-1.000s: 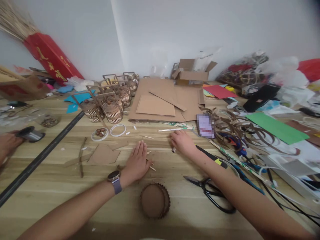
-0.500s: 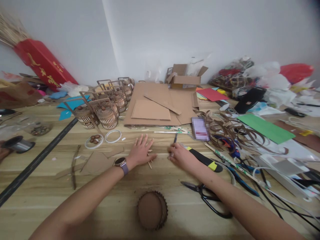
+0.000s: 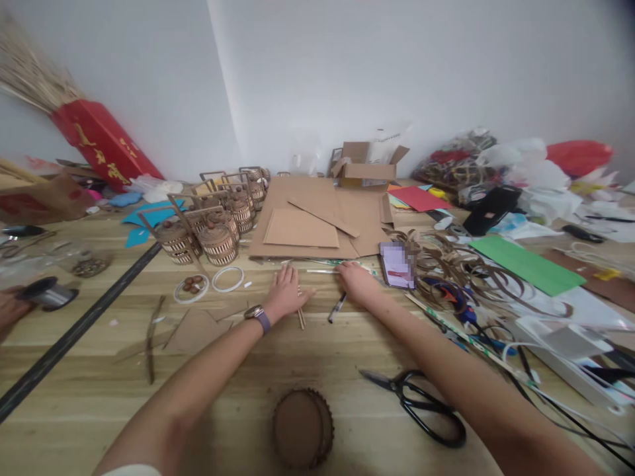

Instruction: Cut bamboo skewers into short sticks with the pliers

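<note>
My left hand [image 3: 286, 292], a watch on its wrist, lies with fingers stretched out and thumb apart over some thin sticks [image 3: 301, 318]. My right hand [image 3: 355, 280] reaches to the thin pale strips [image 3: 320, 271] in front of the cardboard. Its fingers are curled together over them, and what they hold is hidden. A pen [image 3: 337, 308] lies on the table just below that hand. Close to me sits a round brown piece with a notched rim [image 3: 301, 428]. Black-handled scissors [image 3: 417, 404] lie open beside my right forearm.
Flat cardboard sheets [image 3: 302, 228] lie ahead, with small lidded baskets [image 3: 218, 243] to their left. A phone [image 3: 397, 264], brown curled strips [image 3: 446, 254] and green paper [image 3: 528, 264] are on the right. Another person's hand [image 3: 12, 307] is by a wire spool [image 3: 48, 293].
My right hand has moved forward off the pen to the strips near the cardboard, leaving the pen on the table. My left hand stays over the sticks, its fingers closer together. The view has shifted slightly.
</note>
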`<state>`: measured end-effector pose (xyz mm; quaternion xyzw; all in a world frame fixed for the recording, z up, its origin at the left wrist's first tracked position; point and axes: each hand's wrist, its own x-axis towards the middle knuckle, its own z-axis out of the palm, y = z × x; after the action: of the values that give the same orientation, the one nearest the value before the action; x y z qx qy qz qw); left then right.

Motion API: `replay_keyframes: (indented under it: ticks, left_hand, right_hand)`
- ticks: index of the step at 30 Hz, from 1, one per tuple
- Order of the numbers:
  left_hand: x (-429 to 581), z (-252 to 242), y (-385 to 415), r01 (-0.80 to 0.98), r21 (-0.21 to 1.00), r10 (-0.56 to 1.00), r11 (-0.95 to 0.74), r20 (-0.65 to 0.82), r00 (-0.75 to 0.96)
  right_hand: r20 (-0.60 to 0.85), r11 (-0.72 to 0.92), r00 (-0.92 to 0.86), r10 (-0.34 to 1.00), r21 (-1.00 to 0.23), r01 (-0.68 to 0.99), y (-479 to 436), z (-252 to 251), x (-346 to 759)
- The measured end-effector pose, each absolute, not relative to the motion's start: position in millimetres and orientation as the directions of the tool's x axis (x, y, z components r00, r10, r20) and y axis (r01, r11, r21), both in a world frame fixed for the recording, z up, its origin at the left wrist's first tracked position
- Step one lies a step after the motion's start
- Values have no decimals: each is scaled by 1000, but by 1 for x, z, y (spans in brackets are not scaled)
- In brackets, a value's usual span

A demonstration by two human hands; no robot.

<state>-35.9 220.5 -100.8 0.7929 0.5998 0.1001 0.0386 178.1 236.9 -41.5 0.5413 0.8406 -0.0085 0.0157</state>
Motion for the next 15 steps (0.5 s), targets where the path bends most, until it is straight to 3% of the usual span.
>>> replay_keyframes:
  ticks: [7, 15]
  left_hand:
    - [-40, -87, 256, 947, 178, 944, -266, 249, 218]
    - [-46, -97, 220, 858, 224, 878, -463, 252, 408]
  right_hand:
    - [-1, 440, -446, 895, 164, 883, 251, -48, 175]
    - [49, 469, -485, 873, 193, 862, 219, -32, 188]
